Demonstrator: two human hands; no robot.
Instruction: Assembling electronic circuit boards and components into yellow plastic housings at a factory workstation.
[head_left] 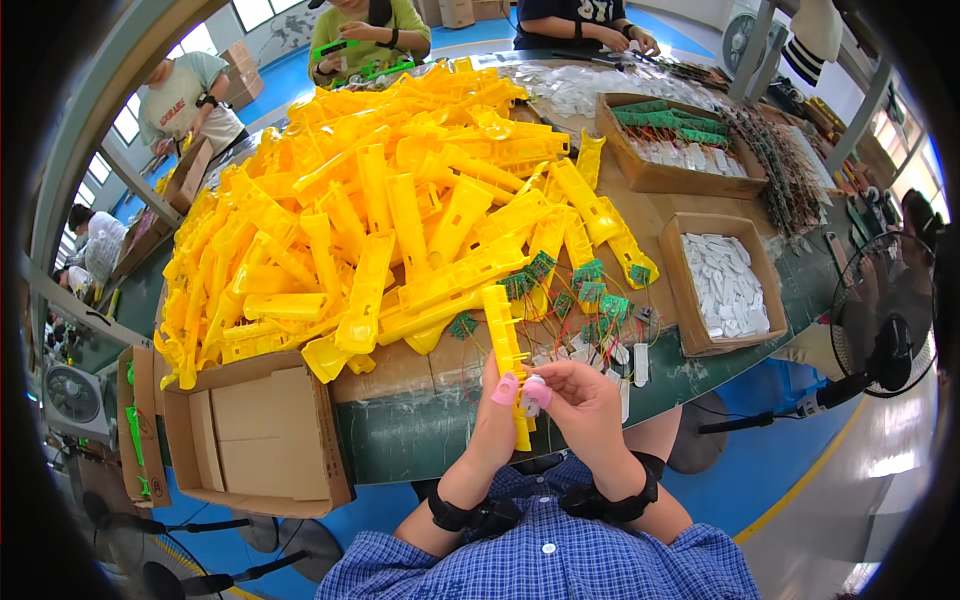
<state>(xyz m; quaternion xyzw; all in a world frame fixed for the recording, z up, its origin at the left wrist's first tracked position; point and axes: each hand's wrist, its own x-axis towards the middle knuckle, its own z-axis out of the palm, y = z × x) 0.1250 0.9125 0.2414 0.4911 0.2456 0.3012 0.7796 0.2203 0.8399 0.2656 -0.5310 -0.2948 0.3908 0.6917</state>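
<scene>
My left hand [488,425] is closed round a long yellow plastic housing [500,325], which stands nearly upright in front of my chest. At the housing's lower part my right hand [588,405] pinches a small white piece [530,407], mostly hidden by the fingers. Both thumbs wear pink finger covers. Just beyond my hands lie several small green circuit boards [590,291] with thin coloured wires. Beside my right hand there is a narrow white plastic part [640,365] on the table's near edge.
A big heap of yellow housings [400,215] covers the table's middle and left. Cardboard boxes hold white pieces [672,250] and wired green boards [640,180] at right. Another cardboard box [325,430] sits at near left. A black fan [890,350] stands right; other people work opposite.
</scene>
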